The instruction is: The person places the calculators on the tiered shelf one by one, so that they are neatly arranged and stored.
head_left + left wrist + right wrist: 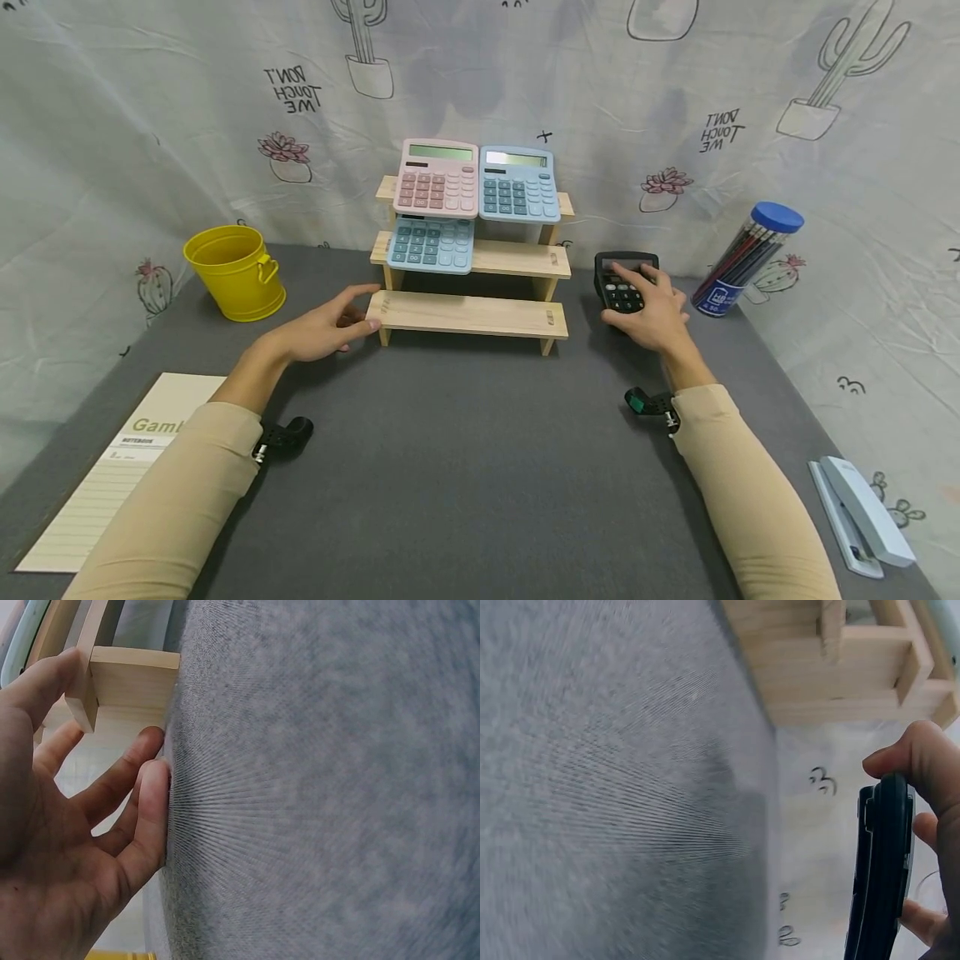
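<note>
A three-step wooden stand (468,313) stands at the back middle. A pink calculator (437,179) and a blue calculator (519,185) lean side by side on its top step. On the middle step sits another blue calculator (431,245), its upper part hidden behind the pink one. My left hand (324,326) pinches the left end of the lowest board, thumb at the front corner and a finger at the back. Right of the stand, my right hand (651,310) grips a black calculator (885,862) by its edges. In the right wrist view it is held clear of the grey tabletop.
A yellow bucket (238,275) stands at the back left, with a notebook (97,500) below it. Beyond my right hand leans a blue-capped tube of pencils (742,260). A light blue stapler (862,512) lies near the right edge. Patterned cloth (480,75) hangs behind.
</note>
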Motion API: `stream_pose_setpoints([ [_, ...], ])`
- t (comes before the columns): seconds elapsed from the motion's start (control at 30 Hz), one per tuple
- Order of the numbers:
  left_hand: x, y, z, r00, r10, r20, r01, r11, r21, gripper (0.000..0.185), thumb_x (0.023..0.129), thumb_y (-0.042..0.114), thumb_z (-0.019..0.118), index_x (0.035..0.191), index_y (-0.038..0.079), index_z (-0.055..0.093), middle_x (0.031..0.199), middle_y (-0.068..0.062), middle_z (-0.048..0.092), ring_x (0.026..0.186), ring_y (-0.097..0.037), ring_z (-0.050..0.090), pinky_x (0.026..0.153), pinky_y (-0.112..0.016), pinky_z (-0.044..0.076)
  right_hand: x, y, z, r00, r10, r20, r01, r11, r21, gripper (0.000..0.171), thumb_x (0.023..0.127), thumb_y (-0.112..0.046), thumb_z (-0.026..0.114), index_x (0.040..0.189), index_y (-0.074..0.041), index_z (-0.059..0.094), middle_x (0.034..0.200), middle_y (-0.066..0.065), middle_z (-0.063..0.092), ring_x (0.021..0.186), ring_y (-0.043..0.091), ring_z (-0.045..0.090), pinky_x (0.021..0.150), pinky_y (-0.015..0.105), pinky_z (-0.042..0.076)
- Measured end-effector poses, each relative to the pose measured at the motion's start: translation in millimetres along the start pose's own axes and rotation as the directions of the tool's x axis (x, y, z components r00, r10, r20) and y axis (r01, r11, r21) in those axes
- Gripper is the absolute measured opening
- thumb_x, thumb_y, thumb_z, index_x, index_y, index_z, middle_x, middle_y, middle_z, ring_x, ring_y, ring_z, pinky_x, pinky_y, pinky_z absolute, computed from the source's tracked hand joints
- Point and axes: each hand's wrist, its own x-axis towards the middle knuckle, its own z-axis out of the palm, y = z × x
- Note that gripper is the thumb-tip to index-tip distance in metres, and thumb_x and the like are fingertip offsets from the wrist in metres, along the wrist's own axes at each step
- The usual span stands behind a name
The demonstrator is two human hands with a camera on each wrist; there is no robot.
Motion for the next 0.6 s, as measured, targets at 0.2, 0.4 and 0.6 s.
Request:
stream_pose_setpoints([
  [0.2,1.1,-1.1,0.6,1.0,-0.004,-0.001,0.004,1.0,0.004,0.077,0.105,0.053,0.052,0.165,0.029,0.011,0.15,-0.028,0.044,0.124,-0.041,0.056,0.089,-0.046,0.057,-12.8,-8.9,-10.8,0.998,-0.051,-0.04,0.051,0.999,-0.006,0.083,0.087,-0.037,0.079,0.16,-0.034,0.038,0.171,0.013,-0.004,0.14,0.066,0.009,0.098,0.086,0.012],
  [0.4,0.8,-1.3,1.2,1.0,-0.001,0.0,0.001,1.0,-0.003,0.078,0.105,0.053,0.053,0.165,0.027,0.01,0.15,-0.028,0.043,0.127,-0.042,0.054,0.091,-0.048,0.057,-27.7,-17.0,-19.7,0.99,-0.125,-0.064,0.126,0.992,0.01,0.078,0.088,-0.031,0.079,0.157,-0.031,0.044,0.171,0.014,-0.002,0.139,0.067,0.008,0.094,0.087,0.012],
  [0.6,-0.4,-2.4,0.2,1.0,-0.012,-0.009,0.012,1.0,0.009,0.079,0.104,0.055,0.053,0.165,0.029,0.01,0.15,-0.027,0.044,0.125,-0.04,0.055,0.091,-0.047,0.056,-37.9,-30.4,-27.1,0.979,-0.187,-0.084,0.186,0.982,-0.012,0.071,0.088,-0.032,0.079,0.153,-0.031,0.05,0.171,0.012,0.001,0.139,0.065,0.009,0.09,0.082,0.018],
])
